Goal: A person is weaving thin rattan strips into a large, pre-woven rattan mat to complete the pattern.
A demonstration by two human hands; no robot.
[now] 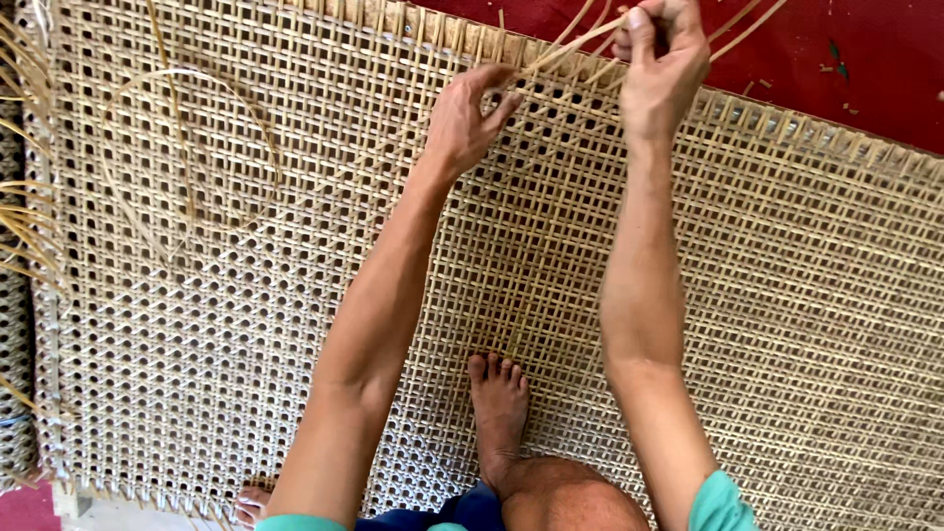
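While a broad woven cane mat [787, 295] of pale open lattice spreads across nearly the whole view, it lies flat on a red floor [865, 69] that shows along the far right edge. Its left half is tightly woven with small holes, and the part under the arms looks looser, with long upright strands. A bare foot [498, 413] rests on the mat near its close edge, toes pointing away, between the two forearms. A loose cane loop [187, 147] lies curled on the mat at far left, well apart from both hands. The right hand [661, 64] is raised at the mat's far edge, its grip closed around several thin cane strips [575, 44] that fan out over the red floor. The left hand [470, 118] sits just beside it, slightly nearer, thumb and fingers pinched on one of those strips where it meets the weave at the mat's edge.
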